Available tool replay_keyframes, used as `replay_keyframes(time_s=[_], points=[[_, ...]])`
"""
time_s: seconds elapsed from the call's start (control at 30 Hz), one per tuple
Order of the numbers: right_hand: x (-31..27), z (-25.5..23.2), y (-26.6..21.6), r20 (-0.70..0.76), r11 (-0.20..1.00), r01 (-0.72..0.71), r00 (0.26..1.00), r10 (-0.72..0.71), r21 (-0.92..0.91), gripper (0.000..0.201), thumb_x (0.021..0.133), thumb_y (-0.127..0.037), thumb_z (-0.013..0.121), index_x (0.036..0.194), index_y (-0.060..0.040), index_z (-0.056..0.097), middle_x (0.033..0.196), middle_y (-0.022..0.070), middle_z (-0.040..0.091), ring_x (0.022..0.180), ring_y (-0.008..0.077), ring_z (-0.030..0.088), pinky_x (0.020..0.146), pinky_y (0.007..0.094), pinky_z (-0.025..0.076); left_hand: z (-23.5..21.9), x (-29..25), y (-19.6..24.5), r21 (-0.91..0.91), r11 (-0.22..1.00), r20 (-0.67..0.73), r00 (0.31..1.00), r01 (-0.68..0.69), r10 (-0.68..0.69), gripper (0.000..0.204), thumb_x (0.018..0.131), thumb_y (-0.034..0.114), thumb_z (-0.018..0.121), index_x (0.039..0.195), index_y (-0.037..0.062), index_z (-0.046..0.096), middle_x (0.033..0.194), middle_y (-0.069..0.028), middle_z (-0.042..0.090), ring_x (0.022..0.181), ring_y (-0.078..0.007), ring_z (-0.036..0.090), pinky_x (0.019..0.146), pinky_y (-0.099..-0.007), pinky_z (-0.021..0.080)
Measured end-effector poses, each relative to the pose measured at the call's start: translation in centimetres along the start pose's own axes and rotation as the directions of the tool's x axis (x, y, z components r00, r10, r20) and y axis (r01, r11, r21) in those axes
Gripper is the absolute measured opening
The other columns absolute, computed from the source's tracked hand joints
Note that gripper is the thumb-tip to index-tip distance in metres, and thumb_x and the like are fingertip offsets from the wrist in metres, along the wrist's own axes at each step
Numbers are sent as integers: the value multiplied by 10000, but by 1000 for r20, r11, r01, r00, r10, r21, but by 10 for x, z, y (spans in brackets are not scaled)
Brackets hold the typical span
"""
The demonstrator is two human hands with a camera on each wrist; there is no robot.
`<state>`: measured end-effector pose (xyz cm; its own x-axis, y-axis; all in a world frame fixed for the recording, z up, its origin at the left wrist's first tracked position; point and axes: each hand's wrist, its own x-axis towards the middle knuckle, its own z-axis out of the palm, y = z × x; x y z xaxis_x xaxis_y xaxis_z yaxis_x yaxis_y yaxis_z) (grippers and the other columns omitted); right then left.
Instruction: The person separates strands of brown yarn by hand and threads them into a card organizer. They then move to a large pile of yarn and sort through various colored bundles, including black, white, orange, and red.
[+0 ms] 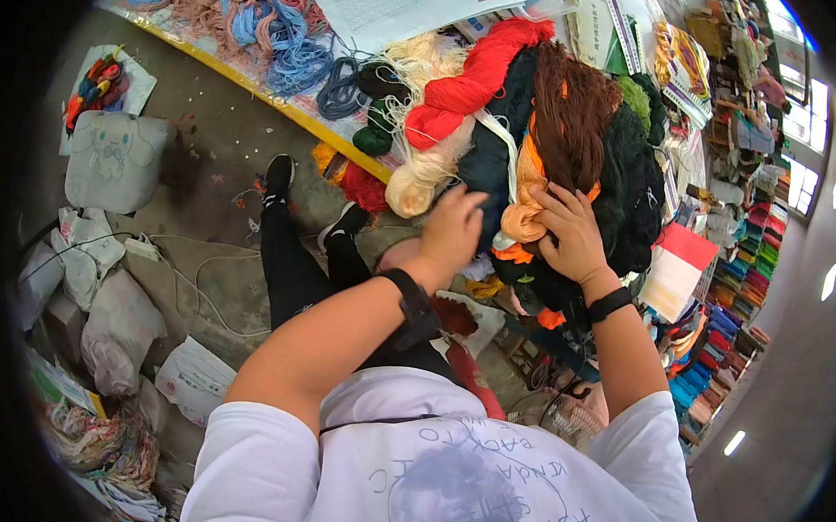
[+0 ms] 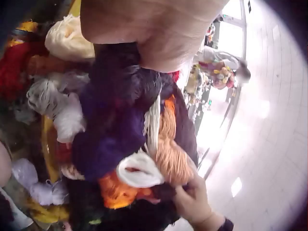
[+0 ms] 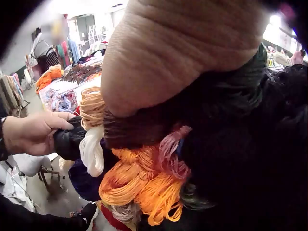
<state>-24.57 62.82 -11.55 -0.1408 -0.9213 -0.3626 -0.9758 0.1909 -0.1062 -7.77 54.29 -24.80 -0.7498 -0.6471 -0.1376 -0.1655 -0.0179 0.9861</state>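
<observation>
A heap of yarn skeins lies at the table corner. My left hand (image 1: pixel 454 230) is at its near left side; in the right wrist view its thumb and fingers grip a dark yarn skein (image 3: pixel 70 139). My right hand (image 1: pixel 574 235) lies over the lower end of a brown yarn skein (image 1: pixel 569 118), thumb and fingers around it. Between the hands hang a peach skein (image 1: pixel 524 216) and a white skein (image 2: pixel 139 171), with orange skeins (image 3: pixel 139 180) lower down. A navy skein (image 1: pixel 488 162) runs beside them, and black skeins (image 1: pixel 637 193) lie to the right.
Red (image 1: pixel 476 79) and cream skeins (image 1: pixel 420 178) lie at the heap's left, by the yellow table edge (image 1: pixel 275 114). Papers (image 1: pixel 409 13) and blue yarn (image 1: pixel 296 58) are farther back. A stool with a printed seat (image 1: pixel 118 161) and a cable (image 1: pixel 198 292) are on the floor.
</observation>
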Motion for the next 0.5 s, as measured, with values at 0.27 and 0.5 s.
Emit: replay_keyframes(time_s=[0.27, 0.5], points=[[78, -12, -52, -249, 998, -48, 967, 54, 27, 163, 745, -198, 647, 861, -85, 630, 804, 56, 614, 823, 252, 572, 739, 391, 408, 15, -15, 40, -190, 975, 392, 919, 113, -30, 655, 736, 56, 539, 1365, 56, 354, 1430, -249, 301, 1216, -412, 427, 973, -411, 399], [103, 48, -11, 167, 966, 237, 961, -219, -99, 126, 722, -186, 624, 769, -117, 717, 867, 28, 633, 1000, 229, 551, 857, 352, 411, -14, 5, -23, -196, 975, 214, 975, 103, -61, 261, 759, 29, 540, 1015, 4, 586, 1019, -197, 594, 971, -379, 570, 837, -401, 460]])
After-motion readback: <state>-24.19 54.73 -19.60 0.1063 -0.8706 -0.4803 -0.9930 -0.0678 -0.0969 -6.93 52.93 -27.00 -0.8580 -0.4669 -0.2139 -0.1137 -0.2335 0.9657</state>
